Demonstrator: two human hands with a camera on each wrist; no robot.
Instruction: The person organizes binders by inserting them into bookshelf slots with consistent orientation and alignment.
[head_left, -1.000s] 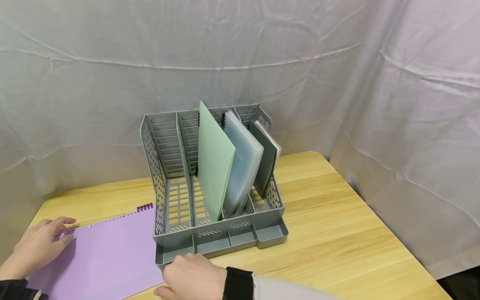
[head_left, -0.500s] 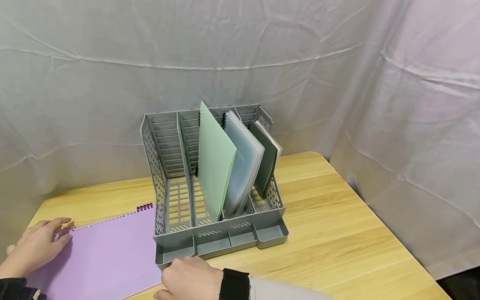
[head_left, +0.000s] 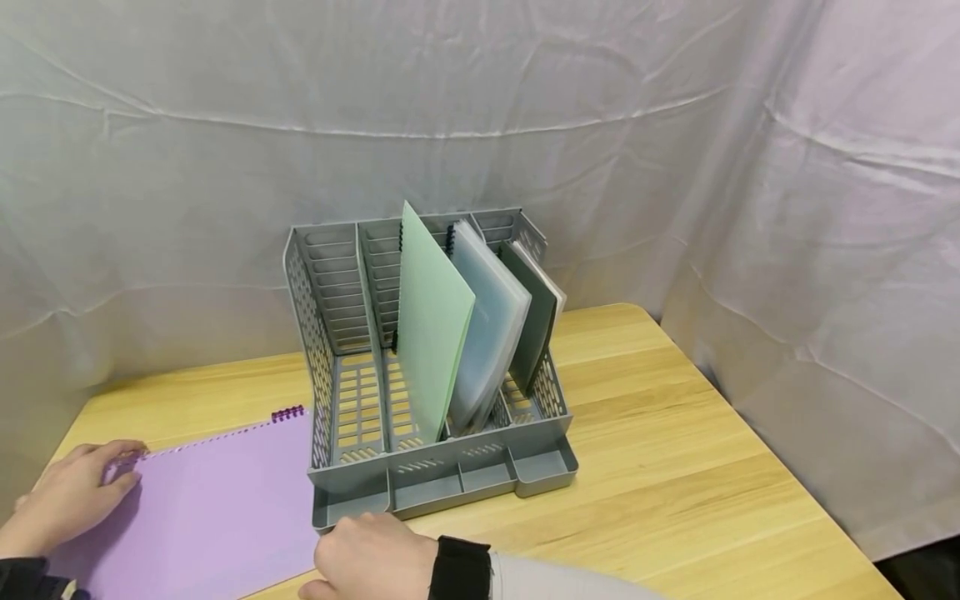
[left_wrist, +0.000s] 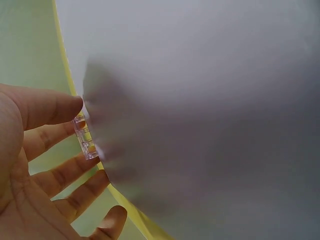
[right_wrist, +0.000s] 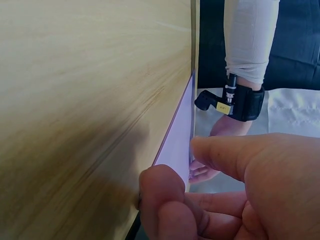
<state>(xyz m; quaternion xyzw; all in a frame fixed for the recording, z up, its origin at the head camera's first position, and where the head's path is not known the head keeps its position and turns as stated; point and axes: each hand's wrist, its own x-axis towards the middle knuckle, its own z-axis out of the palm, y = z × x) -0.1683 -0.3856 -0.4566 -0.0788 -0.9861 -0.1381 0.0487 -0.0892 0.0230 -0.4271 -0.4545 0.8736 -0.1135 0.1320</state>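
Observation:
A purple spiral notebook [head_left: 217,500] lies flat on the table at the left in the head view, its ring-bound edge on the far side. My left hand [head_left: 78,492] pinches the far left end of that edge. In the left wrist view, the thumb [left_wrist: 55,107] and fingers curl around a short piece of translucent binding [left_wrist: 86,137]. My right hand [head_left: 375,554] is loosely curled, holding nothing, in front of the grey file organizer [head_left: 442,454]. In the right wrist view, a gap shows between its thumb [right_wrist: 220,152] and forefinger, with the notebook's edge beyond.
Standing in the organizer are a light green notebook [head_left: 431,333], a translucent bluish one [head_left: 487,325] and a dark green one [head_left: 536,333], with a whitish one behind. Small open trays [head_left: 427,496] line its front. Grey cloth [head_left: 480,100] hangs behind the wooden table [head_left: 637,433].
My right hand has slid slightly left along the organizer's front. My left hand has shifted a little left, staying at the notebook's bound edge. The organizer and its notebooks stay put.

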